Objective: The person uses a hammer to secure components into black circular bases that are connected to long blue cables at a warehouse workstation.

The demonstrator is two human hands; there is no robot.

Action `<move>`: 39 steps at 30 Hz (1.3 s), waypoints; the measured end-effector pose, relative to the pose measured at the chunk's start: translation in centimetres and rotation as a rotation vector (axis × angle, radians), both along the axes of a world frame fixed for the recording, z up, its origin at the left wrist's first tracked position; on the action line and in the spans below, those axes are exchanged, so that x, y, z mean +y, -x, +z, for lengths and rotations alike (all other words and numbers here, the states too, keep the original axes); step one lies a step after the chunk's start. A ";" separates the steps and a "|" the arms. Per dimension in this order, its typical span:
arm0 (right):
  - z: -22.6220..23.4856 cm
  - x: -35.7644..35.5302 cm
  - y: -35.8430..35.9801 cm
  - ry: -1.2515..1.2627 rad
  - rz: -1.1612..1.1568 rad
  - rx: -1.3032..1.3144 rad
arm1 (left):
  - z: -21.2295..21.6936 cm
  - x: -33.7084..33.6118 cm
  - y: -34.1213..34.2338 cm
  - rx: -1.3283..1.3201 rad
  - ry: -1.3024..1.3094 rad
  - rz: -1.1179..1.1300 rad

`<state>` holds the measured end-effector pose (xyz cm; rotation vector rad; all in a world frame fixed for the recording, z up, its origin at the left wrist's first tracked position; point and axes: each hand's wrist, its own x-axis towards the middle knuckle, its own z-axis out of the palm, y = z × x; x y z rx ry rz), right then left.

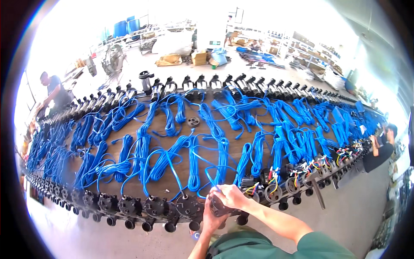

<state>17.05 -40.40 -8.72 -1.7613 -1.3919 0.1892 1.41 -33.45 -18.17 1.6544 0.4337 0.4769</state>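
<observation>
Close to my body at the table's near edge, my left hand (211, 219) is wrapped round the side of a black round pump head (219, 206). My right hand (232, 197) is closed over the top of the same pump head, its fingers bent near a blue cable (208, 176) that runs down to it. Whatever sits under those fingers is hidden. Just left stands another black pump head (188, 206), with its own blue cable attached. To the right, an open black housing (273, 192) shows coloured wires.
Coiled blue cables (194, 166) cover much of the brown table (172, 129). Pumps with shiny metal bodies (188, 85) line its far edge. A black ring-shaped part (193, 121) lies mid-table. Co-workers stand at left (56, 93) and right (381, 149). A metal bar (318, 194) juts out near right.
</observation>
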 end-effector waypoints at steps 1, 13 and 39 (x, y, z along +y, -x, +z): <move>0.0 -0.1 0.2 0.012 0.005 -0.024 | -1.6 -0.1 -1.0 0.032 -0.053 0.047; -0.1 0.8 -0.6 0.044 0.203 -0.148 | -3.1 -1.3 -1.0 0.007 0.052 0.132; 4.1 -5.9 -4.5 -0.080 -0.087 0.068 | 5.0 0.2 -1.3 -0.036 0.456 0.036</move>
